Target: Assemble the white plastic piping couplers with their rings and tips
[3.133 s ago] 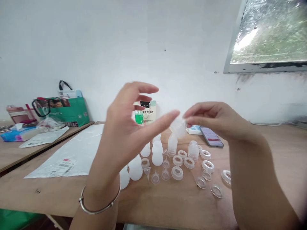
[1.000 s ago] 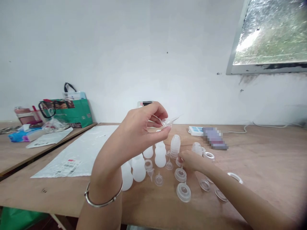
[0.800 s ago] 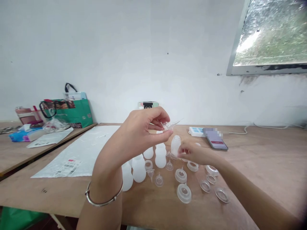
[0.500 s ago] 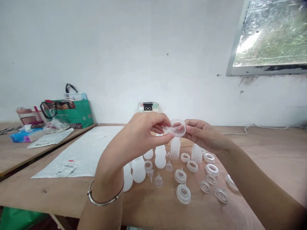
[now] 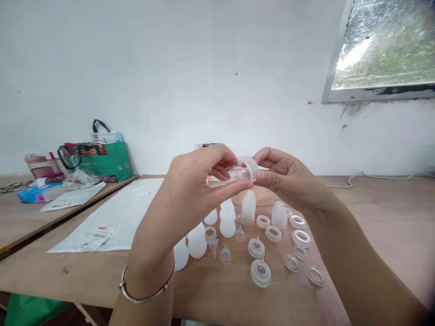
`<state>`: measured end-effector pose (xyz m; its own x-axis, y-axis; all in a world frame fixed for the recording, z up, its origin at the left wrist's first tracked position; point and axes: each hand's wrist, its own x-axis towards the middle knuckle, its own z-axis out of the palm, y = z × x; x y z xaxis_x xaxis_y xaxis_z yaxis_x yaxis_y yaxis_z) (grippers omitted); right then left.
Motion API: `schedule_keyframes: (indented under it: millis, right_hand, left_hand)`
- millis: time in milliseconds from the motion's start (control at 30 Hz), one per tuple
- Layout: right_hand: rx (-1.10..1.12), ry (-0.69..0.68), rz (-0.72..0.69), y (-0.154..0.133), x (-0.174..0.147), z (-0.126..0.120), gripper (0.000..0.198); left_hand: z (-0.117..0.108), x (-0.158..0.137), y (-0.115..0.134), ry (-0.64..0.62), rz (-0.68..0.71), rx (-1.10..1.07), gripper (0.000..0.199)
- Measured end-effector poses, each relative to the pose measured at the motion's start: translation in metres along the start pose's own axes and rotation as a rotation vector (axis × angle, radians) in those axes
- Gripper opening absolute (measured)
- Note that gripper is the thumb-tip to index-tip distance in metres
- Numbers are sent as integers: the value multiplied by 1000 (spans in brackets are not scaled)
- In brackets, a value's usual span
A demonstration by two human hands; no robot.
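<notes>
In front of the wall, above the table, my left hand point(image 5: 200, 179) pinches a clear silicone nipple point(image 5: 237, 173) between thumb and fingers. My right hand point(image 5: 290, 179) grips a translucent screw ring point(image 5: 252, 168) by its right side. The nipple sits against or inside the ring; fingers partly hide where they meet. Below stand translucent domed caps point(image 5: 249, 208) and white rounded bottles point(image 5: 227, 219). Loose nipples point(image 5: 225, 255) lie nearby. Two rings with nipples in them point(image 5: 261, 273) rest closer to me, and several bare rings point(image 5: 301, 239) lie to the right.
A white plastic mailer point(image 5: 112, 213) covers the table's left part. On another table at the far left are a green bag point(image 5: 112, 160), a blue tissue pack point(image 5: 39, 192) and a cup point(image 5: 36, 165). A white cable point(image 5: 346, 185) runs along the back right.
The ring has turned from facing me to nearly edge-on, its ribbed side showing, and sits around or against the nipple. Both hands have risen slightly and shifted a little left.
</notes>
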<state>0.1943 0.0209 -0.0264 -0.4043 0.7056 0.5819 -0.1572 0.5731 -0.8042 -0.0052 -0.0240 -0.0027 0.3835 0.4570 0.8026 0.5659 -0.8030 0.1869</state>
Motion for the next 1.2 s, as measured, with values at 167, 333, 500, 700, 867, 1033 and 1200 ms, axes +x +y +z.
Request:
schedule_keyframes:
  millis: [167, 333, 500, 700, 867, 1033, 1200]
  right_hand:
    - [101, 24, -9, -3, -1, -3, 29]
    - [117, 51, -7, -3, -2, -3, 27]
    - [129, 16, -39, -2, -2, -2, 25]
    - [138, 11, -26, 1, 0, 0, 14]
    - [146, 37, -17, 5, 2, 2, 12]
    - [141, 65, -25, 4, 1, 4, 12]
    - [85, 68, -57, 11, 4, 2, 15]
  left_hand:
    - [7, 2, 3, 41, 50, -44, 21]
    - [11, 2, 8, 116, 106, -4, 17]
    - [7, 1, 14, 127, 159, 42, 12]
    - [11, 0, 9, 187, 204, 68, 12]
    - [14, 1, 8, 208, 163, 158, 18]
    - [15, 1, 9, 176, 136, 188, 43]
    - [19, -1, 13, 132, 152, 177, 20]
